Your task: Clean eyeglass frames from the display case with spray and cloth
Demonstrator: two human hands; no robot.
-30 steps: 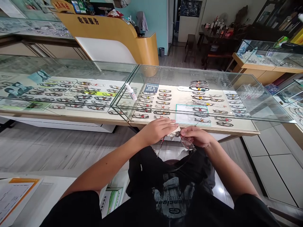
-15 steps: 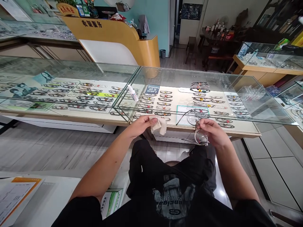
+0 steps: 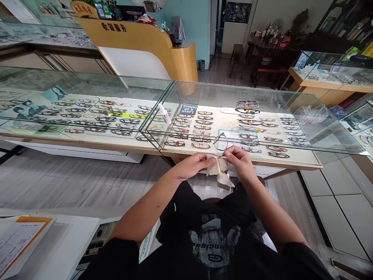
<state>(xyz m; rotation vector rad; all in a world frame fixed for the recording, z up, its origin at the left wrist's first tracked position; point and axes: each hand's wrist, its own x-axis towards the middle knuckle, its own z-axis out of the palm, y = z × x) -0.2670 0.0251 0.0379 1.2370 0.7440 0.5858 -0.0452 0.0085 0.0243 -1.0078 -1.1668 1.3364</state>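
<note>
My left hand (image 3: 194, 165) pinches a beige cleaning cloth (image 3: 224, 180), which is folded over the lower lens and hangs below it. My right hand (image 3: 240, 161) is closed on the middle of a pair of eyeglasses (image 3: 220, 142) with thin round rims. One lens points up toward the display case and the other lies against the cloth. Both hands meet in front of the case's near edge, above my lap. A white spray bottle (image 3: 164, 114) stands on the glass top beyond my left hand.
The glass display case (image 3: 201, 87) stretches across in front of me, with rows of eyeglass frames (image 3: 201, 146) inside. Behind it stands a yellow counter (image 3: 140, 37). A white table with papers (image 3: 21, 243) is at lower left. Another glass case (image 3: 335, 81) stands at far right.
My hands have come together: the right brought the eyeglasses left, and the left moved right with the cloth. The cloth now wraps the lower lens.
</note>
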